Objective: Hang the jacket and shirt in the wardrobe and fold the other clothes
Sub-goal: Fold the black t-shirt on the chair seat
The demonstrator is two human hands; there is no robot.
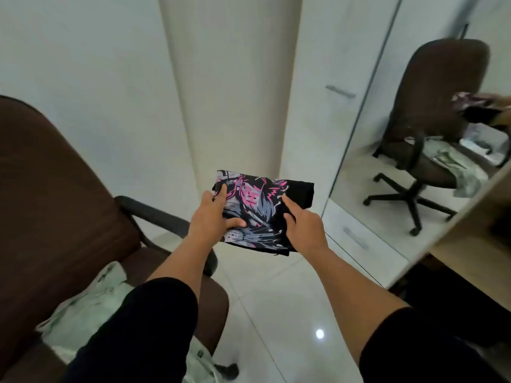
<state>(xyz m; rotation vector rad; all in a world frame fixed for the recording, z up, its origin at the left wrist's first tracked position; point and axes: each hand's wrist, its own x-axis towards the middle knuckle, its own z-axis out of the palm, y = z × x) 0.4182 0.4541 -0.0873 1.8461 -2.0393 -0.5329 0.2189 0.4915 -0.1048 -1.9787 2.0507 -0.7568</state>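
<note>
there's just the one view, worn on my head, looking forward and down along my own arms. it's wide-angle, so the wardrobe door ahead bends at the edges. my left hand and right hand sit near the middle of the frame, close to the lens, with the tiled floor below. the brown chair crowds the left edge, very near. the mirror at right shows the same chair from the other side.
</note>
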